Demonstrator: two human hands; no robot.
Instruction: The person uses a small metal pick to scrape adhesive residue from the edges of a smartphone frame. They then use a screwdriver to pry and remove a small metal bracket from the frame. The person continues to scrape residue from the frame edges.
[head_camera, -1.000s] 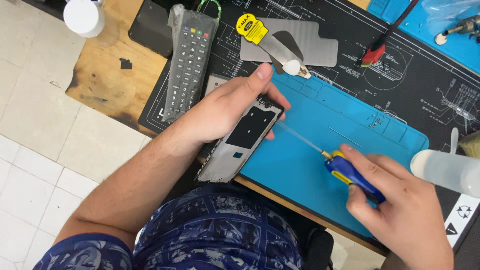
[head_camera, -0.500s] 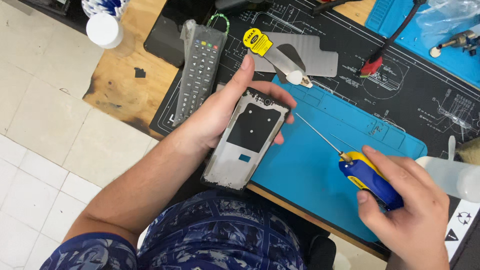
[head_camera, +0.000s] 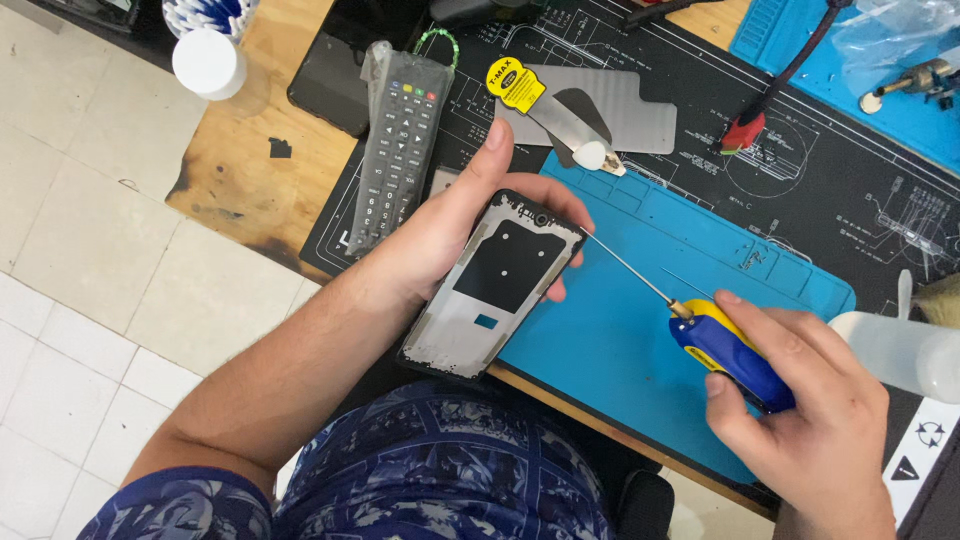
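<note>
Since the earlier frame, the screwdriver (head_camera: 722, 345) tip has come back in to touch the top right corner of the phone (head_camera: 495, 285), after being held clear of it. The left hand (head_camera: 450, 225) reaches in from the lower left, forearm slanting across the lap, its grip cupped round the phone from beneath, thumb along the left edge and fingertips curling over the right edge. The phone lies back-open, face down in the palm, tilted over the near edge of the blue mat (head_camera: 640, 330). The right hand (head_camera: 810, 400) comes in from the lower right, its grip clenched on the blue-and-yellow handle, thin shaft pointing up-left. On the worktop (head_camera: 240, 150) beyond lie a remote (head_camera: 398, 135) and a grey back cover (head_camera: 610, 110). A white-capped bottle (head_camera: 210, 65) stands at the far left; its contents cannot be seen.
</note>
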